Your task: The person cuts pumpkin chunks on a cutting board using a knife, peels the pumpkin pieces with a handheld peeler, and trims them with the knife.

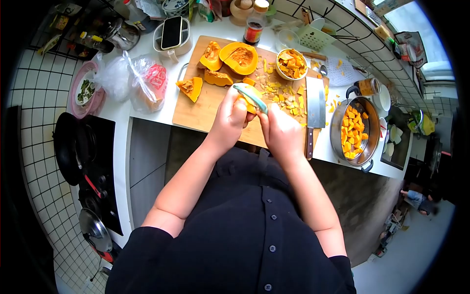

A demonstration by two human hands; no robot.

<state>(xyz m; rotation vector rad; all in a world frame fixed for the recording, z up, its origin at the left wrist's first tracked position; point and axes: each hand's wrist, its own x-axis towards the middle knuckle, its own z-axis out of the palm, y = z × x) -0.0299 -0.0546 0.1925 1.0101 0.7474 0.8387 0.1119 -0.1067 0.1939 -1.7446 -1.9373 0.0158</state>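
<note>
My left hand (228,117) is closed around a pumpkin piece (252,92) above the front of the wooden cutting board (193,115). In my right hand (282,131) is a teal-handled peeler (258,104), lying across the piece; its blade cannot be made out. Behind my left hand, a pumpkin half (240,58) and several cut wedges (191,88) rest on the board. Peel scraps (289,100) are scattered to the right. A cleaver (316,105) lies along the board's right edge, its handle toward me. At the back, a white bowl (292,64) holds orange scraps.
Right of the board stands a steel pot (337,134) with pumpkin chunks (353,132). A seasoning jar (253,30) is behind the board. Plastic bags (148,88) and a phone (172,33) on a container are at left. The stove (105,181) carries a dark pan (67,147).
</note>
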